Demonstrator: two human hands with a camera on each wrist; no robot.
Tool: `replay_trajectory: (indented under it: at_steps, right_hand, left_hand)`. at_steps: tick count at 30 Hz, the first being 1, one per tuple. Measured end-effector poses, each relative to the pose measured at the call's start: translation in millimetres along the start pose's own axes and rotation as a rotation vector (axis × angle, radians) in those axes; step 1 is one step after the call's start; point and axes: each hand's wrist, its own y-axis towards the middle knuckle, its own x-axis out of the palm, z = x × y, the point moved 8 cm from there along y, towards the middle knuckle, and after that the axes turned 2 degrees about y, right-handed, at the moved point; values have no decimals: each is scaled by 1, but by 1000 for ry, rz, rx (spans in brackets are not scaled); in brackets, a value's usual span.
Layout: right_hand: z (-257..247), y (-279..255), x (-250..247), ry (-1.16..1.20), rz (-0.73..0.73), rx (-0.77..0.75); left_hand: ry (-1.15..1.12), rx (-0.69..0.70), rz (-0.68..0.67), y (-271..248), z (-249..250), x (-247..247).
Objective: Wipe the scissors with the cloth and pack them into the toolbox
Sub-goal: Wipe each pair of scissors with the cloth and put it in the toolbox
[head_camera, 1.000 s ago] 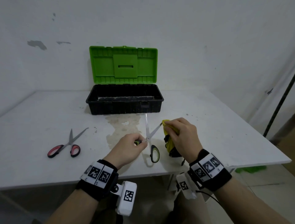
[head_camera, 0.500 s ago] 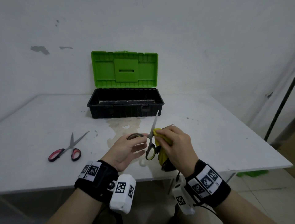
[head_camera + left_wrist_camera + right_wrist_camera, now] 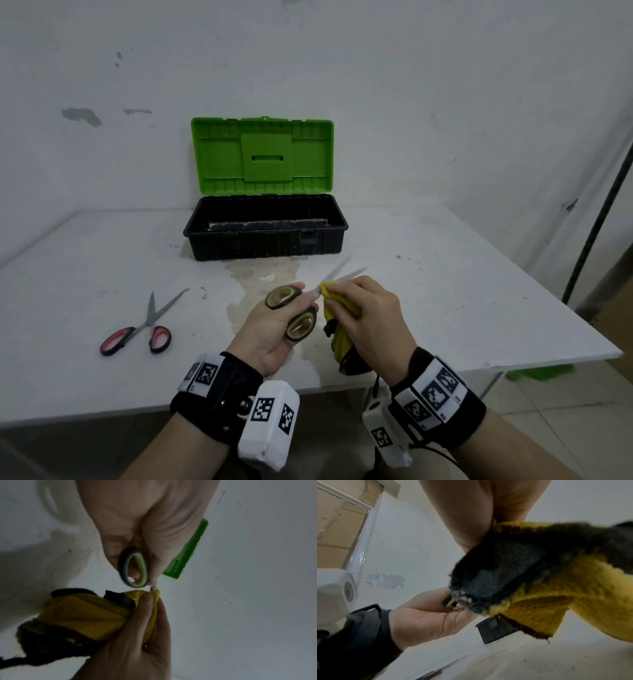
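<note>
step: wiping blades | my left hand grips scissors handles | my right hand pinches cloth around blades | advice: slide toward tips, fingers off edge

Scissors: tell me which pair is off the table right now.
The green-handled scissors, held in the left hand against the yellow cloth. The red-handled scissors lie untouched on the table.

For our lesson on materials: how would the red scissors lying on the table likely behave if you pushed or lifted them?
The red scissors lie flat on the table with blades spread, so a push would probably slide them rather than roll or tip them. Metal blades suggest they stay stiff when lifted, though the open halves might swing at the pivot. Lifted by a handle loop, the blade end would likely dip.
</note>
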Motion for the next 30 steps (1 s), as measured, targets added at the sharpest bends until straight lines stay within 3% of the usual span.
replay_trajectory:
  at_steps: [7,10,16,24,30]
  right_hand:
    - [-6,0,1,2,0,-29]
    - [-4,-3,2,4,-26,-12]
    - [-5,-7,4,-13,-56,-1]
    - [-14,-1,13,-28,-99,4]
    - [-20,-1,15,-45,-86,-42]
  left_hand:
    - [-21,-55,-59,-3,-6,5]
    - [15,-32,-16,-3,-4,1]
    - [175,115,156,4,3,-18]
    - [277,273,150,-6,10,-7]
    - [289,301,132,-6,10,-3]
